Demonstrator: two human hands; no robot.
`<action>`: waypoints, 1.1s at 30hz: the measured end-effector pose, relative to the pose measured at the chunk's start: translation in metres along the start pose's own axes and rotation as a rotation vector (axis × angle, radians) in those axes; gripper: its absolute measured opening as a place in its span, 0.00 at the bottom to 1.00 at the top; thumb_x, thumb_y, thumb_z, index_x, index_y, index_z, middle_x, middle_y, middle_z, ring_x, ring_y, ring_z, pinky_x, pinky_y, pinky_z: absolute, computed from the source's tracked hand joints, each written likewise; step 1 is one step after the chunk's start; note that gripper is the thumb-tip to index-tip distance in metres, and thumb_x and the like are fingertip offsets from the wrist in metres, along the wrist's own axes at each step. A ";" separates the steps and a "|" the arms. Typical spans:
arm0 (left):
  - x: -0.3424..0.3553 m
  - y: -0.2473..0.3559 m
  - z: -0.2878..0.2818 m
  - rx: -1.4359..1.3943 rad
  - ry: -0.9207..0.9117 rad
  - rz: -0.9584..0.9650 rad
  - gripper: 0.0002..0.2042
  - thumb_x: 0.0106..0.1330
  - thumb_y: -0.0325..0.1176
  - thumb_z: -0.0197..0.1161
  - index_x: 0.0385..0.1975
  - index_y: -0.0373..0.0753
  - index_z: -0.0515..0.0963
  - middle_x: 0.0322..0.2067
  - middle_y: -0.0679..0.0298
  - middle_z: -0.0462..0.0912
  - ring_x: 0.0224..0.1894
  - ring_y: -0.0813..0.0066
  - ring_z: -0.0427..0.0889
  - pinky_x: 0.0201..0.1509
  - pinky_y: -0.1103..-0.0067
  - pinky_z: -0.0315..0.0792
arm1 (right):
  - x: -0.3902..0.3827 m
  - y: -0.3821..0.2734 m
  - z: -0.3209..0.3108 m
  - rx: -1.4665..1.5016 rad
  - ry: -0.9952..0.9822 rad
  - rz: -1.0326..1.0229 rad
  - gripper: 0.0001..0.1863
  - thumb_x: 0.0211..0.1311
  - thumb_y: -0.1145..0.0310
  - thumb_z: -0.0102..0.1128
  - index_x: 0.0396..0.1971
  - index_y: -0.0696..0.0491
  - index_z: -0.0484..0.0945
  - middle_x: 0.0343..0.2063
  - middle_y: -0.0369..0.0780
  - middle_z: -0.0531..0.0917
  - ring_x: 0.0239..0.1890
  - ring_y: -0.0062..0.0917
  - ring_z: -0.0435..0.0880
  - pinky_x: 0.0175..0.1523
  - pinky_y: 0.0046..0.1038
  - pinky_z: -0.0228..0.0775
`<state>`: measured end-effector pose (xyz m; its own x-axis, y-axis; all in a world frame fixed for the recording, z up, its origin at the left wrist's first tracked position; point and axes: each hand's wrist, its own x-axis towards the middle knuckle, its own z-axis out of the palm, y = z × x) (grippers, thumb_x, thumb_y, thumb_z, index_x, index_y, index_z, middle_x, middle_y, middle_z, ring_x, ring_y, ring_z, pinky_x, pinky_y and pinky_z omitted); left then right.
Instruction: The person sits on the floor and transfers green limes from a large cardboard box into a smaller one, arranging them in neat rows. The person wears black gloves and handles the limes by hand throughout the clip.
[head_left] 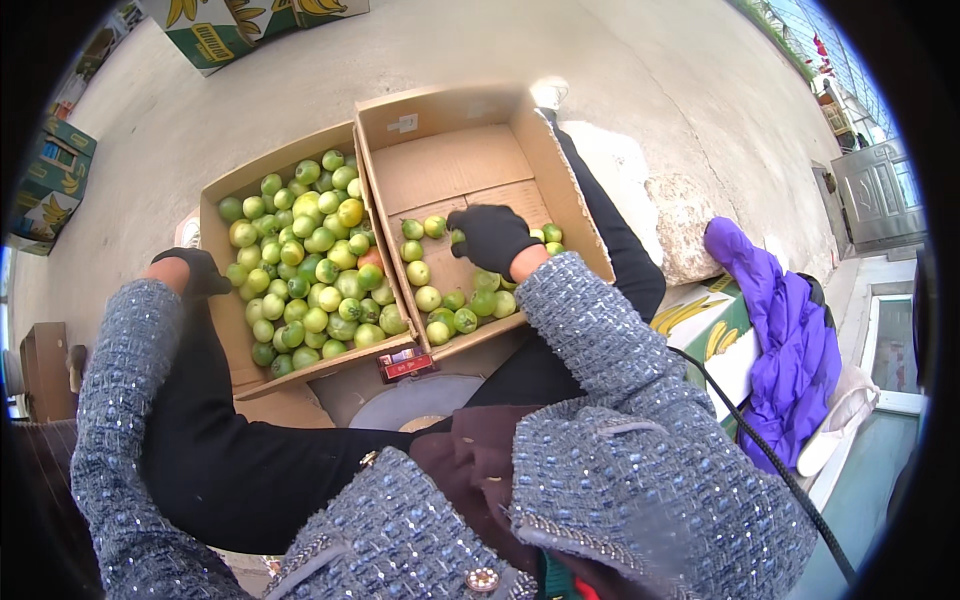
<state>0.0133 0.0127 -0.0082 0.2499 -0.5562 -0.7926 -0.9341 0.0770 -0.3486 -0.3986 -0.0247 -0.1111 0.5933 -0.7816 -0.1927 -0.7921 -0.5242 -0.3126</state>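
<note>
Two cardboard boxes stand side by side between my legs. The left cardboard box [212, 215] is filled with green and yellowish tomatoes [312, 240], one of them reddish. Fewer green tomatoes [465, 320] lie along the near part of the right cardboard box [460, 165], and bare cardboard shows at its far end. Inside that box my right hand [497, 240], in a black glove, is closed on a green tomato [457, 237] that peeks out by its fingertips. My left hand [203, 272], also gloved, is closed over the left box's outer wall; its fingers are partly hidden.
A small red packet [405, 364] sits by the boxes' near edge. Banana-print cartons stand at the far left [50, 190] and top [255, 30]. On my right are a stone block [680, 225], a purple jacket [785, 340], a white shoe [838, 420] and a black cord [765, 455].
</note>
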 end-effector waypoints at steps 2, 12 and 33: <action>0.001 0.001 0.005 -0.008 -0.032 -0.026 0.27 0.58 0.57 0.54 0.47 0.40 0.81 0.47 0.56 0.82 0.48 0.61 0.81 0.54 0.70 0.72 | 0.015 -0.038 -0.039 0.179 0.190 0.002 0.16 0.56 0.60 0.63 0.45 0.44 0.78 0.38 0.41 0.81 0.42 0.37 0.81 0.47 0.39 0.73; -0.026 0.004 0.000 -0.063 0.026 -0.094 0.27 0.56 0.57 0.58 0.46 0.42 0.81 0.46 0.58 0.82 0.48 0.60 0.81 0.52 0.69 0.74 | 0.169 -0.140 0.013 -0.083 0.595 -0.335 0.11 0.59 0.68 0.49 0.37 0.45 0.80 0.37 0.38 0.83 0.48 0.32 0.79 0.63 0.41 0.58; 0.017 -0.009 0.008 -0.051 0.004 0.066 0.26 0.55 0.55 0.57 0.47 0.44 0.81 0.49 0.57 0.81 0.52 0.61 0.80 0.57 0.71 0.71 | -0.068 0.035 -0.040 0.065 -0.206 0.012 0.20 0.60 0.52 0.57 0.50 0.43 0.79 0.46 0.42 0.82 0.48 0.35 0.81 0.53 0.36 0.71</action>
<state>0.0276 0.0095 -0.0226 0.1866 -0.5545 -0.8110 -0.9602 0.0716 -0.2699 -0.4723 -0.0040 -0.0717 0.6059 -0.6983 -0.3810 -0.7924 -0.4874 -0.3669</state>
